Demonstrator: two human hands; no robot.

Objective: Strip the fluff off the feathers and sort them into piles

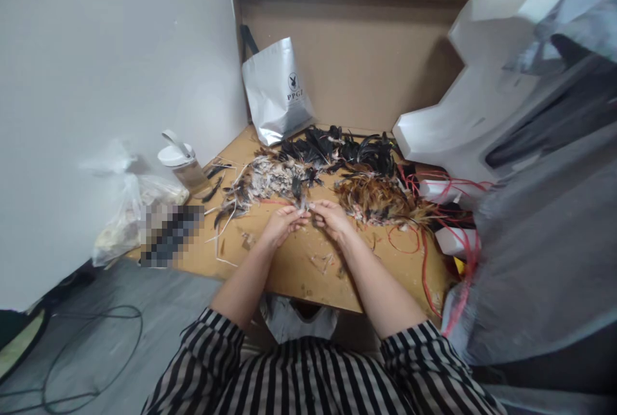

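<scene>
Striped black-and-white sleeves (308, 370) fill the bottom edge, at six o'clock, closest to me. From them both bare forearms reach up to the middle of a wooden tabletop (299, 267). I see the left hand (282, 222) and right hand (332, 217) meeting fingertip to fingertip at the centre, each grip pinched closed on one small pale feather (305, 208) held between them, just above the wood.

Just beyond the hands, at twelve o'clock, lies a loose heap of grey-white feathers (270, 180). Black feathers (347, 148) lie behind it, and a reddish-brown pile (376, 200) sits at two o'clock, just beside the right hand. Red string (424, 261) trails along the tabletop edge at three o'clock.

At ten o'clock stands a clear bottle with a white lid (180, 164), near a crumpled plastic bag (130, 209). A silver paper bag (277, 90) leans against a brown cardboard wall (366, 61) at eleven o'clock. White foam blocks (463, 106) rise at two o'clock.
</scene>
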